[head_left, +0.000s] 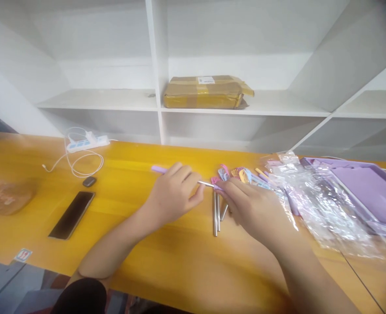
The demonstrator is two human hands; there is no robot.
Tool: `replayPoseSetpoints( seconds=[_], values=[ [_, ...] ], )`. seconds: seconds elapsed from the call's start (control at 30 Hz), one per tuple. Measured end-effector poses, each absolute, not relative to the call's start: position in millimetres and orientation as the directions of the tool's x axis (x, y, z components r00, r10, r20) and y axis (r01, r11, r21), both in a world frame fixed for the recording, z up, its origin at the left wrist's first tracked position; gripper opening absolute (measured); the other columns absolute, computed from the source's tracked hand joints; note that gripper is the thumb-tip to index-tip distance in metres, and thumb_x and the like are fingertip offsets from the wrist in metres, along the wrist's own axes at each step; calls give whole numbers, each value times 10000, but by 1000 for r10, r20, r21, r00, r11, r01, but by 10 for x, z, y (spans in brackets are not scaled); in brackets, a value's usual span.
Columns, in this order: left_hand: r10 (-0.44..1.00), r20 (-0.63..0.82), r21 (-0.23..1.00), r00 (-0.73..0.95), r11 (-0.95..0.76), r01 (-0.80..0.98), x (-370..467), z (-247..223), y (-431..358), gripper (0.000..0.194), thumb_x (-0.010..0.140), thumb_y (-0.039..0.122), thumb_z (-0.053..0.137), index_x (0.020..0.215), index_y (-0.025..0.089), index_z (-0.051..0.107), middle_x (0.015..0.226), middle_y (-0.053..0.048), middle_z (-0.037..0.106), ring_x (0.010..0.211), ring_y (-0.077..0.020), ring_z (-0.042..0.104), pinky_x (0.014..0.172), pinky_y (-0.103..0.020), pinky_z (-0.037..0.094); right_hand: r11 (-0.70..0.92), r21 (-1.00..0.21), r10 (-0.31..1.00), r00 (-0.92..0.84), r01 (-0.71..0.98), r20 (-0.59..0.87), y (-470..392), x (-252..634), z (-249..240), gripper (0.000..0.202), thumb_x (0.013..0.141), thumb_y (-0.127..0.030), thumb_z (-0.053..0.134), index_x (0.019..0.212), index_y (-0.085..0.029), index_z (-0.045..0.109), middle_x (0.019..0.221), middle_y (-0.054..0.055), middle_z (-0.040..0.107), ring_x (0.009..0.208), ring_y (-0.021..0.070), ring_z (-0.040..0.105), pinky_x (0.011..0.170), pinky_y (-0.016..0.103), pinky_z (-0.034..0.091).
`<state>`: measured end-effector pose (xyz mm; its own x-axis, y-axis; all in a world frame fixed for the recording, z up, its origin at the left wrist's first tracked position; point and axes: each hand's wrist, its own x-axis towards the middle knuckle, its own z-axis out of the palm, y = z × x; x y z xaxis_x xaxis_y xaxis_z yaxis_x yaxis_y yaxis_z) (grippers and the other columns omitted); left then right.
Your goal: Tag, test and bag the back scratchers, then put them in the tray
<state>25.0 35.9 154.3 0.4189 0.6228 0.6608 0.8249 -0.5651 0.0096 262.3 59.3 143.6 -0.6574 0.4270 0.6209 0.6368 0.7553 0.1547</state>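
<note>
Centrally, left hand point(175, 189) and right hand point(250, 203) pinch a metal rod point(206, 184) between their fingers point(198, 197); twelve o'clock: shelf compartment point(278, 98) containing taped parcel point(206, 93).

1 cam, head-worn POV. Looks fwd + down from above the near side of a glossy yellow-orange wooden table point(180, 257), w/ forearms coming in from the btm. Bare left hand point(173, 189) and bare right hand point(250, 207) sit abt mid-frame, p close to the lens. White boxy shelf unit point(152, 65) fills the top as bg, w/ its brown taped cardboard box point(206, 97) farther off. FOV's wide: flat black phone point(71, 216) on the L, pale purple shallow tray point(370, 183) cut by the R edge. Table's far edge dips a bit toward the R; top R corner goes dark.
</note>
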Motion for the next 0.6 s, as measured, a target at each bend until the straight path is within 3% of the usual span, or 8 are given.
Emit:
replayPoseSetpoints(
  seconds=[0.23, 0.4, 0.6],
  values=[
    [648, 630, -10, 428, -544, 839, 229, 1550, 355, 225, 1031, 215, 519, 859, 178, 660, 792, -58, 624, 802, -237, 522, 726, -381, 450, 759, 144, 443, -665, 635, 602, 576, 2622, 1478, 275, 1141, -223, 427, 1007, -173, 662, 803, 28, 691, 568, 135, 534, 565, 286, 293],
    [654, 615, 9, 442, -566, 824, 238, 1534, 345, 275, 1084, 360, 550, 933, 179, 692, 838, -61, 633, 823, -233, 522, 748, -374, 453, 769, 141, 439, -675, 624, 592, 560, 2604, 1490, 264, 1133, -205, 438, 986, -173, 655, 781, 20, 667, 584, 133, 540, 575, 284, 282],
    [634, 638, 1, 437, -568, 823, 224, 1515, 356, 351, 1075, 449, 581, 874, 174, 665, 822, -62, 629, 801, -229, 498, 716, -368, 432, 792, 125, 412, -674, 598, 613, 564, 2615, 1476, 275, 1121, -192, 470, 895, -185, 626, 687, -15, 574, 560, 131, 477, 573, 283, 274]
  ],
)
